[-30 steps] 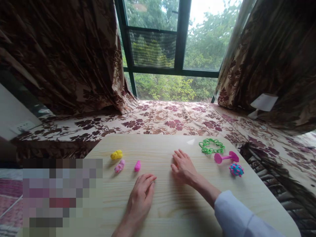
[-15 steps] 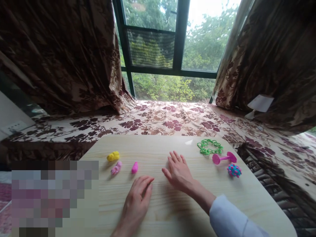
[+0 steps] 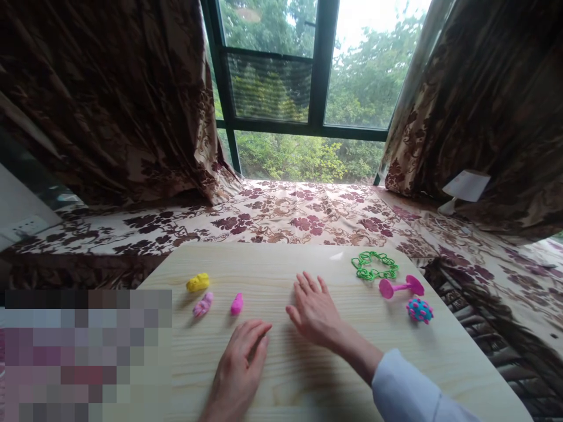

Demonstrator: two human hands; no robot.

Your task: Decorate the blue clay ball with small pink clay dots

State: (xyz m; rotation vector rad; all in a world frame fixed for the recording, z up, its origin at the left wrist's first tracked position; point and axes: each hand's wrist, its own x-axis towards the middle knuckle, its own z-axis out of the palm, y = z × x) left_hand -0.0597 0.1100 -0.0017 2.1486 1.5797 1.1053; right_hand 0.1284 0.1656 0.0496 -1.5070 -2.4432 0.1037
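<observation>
My right hand is open, palm down over the middle of the wooden table, with its fingers spread. To its left, my left hand is loosely curved, its thumb a little apart from the fingers and nothing visible in it. Just beyond the left fingertips lies a small bright pink lump of modelling clay. Farther left are a pale pink clay lump and a yellow one. Neither hand touches them.
On the table's right lie a green chain ring, a pink dumbbell-shaped piece and a blue ball with pink knobs. A floral-covered ledge with a small lamp runs behind. A blurred patch covers the lower left.
The view has shifted slightly. My right hand has moved slightly left across the picture; both hands keep their shape, and the things on the table lie as before.
</observation>
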